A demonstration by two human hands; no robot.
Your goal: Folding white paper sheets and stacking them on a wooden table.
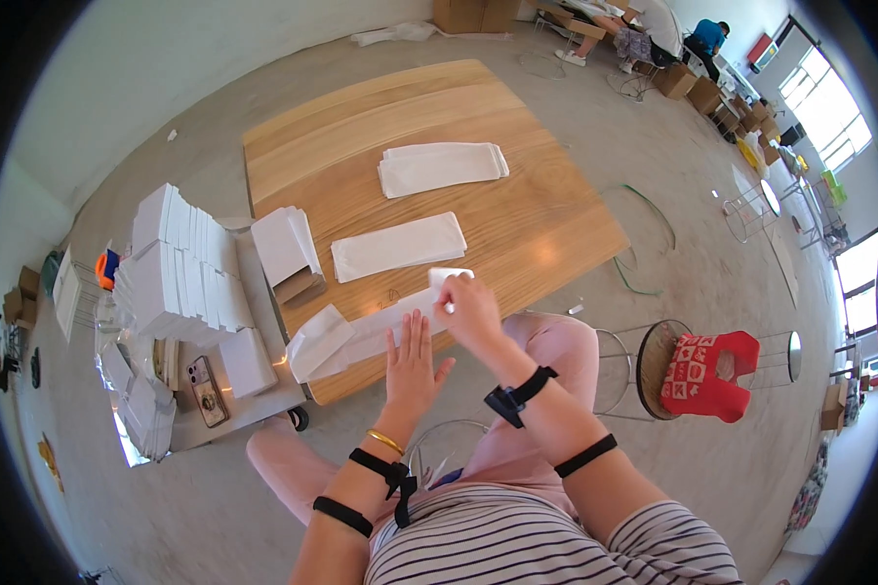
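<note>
A long, thin white sheet (369, 336), paper or a soft wrap, lies along the near edge of the wooden table (546, 185). My left hand (414, 366) rests flat on it, fingers stretched out. My right hand (470, 310) is closed at the sheet's right end, where a folded white piece shows by the fingers. The sheet's left end is a loose, doubled flap (320, 343). Beyond my hands lies a flat stack of white sheets (400, 248), and farther back a second white stack (443, 169).
White box pieces with a brown carton (300, 287) sit at the table's left edge. On a lower side surface are stacked white boxes (180, 268) and a phone (207, 392). To the right, a red bag (709, 375) lies on a stool. People sit at the back right.
</note>
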